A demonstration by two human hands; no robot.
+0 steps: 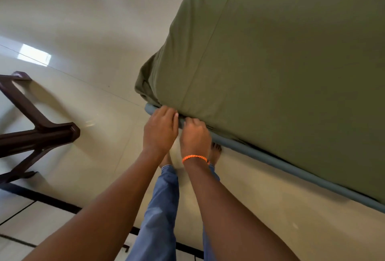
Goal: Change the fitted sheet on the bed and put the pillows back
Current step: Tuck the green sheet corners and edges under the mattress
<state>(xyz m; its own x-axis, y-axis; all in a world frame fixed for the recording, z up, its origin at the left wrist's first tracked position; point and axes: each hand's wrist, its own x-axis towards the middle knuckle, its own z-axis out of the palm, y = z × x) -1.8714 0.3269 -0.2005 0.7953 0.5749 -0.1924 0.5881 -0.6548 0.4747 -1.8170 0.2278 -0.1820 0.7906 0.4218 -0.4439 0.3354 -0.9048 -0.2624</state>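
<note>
An olive-green fitted sheet [270, 63] covers the mattress, which fills the right half of the head view. Its corner bunches loosely at the bed's near-left end. A grey-blue metal frame rail [281, 164] runs under the mattress edge. My left hand [160, 129] and my right hand [194, 135] are side by side at that corner, fingers curled at the sheet's lower edge where it meets the rail. The fingertips are hidden under the fabric. An orange thread bracelet circles my right wrist. No pillows are in view.
A dark brown wooden piece of furniture [35, 133] stands on the glossy cream tile floor [83, 31] to the left. My bare feet and blue-trousered legs [160, 208] stand close to the bed rail. Dark tile borders cross the floor at the bottom left.
</note>
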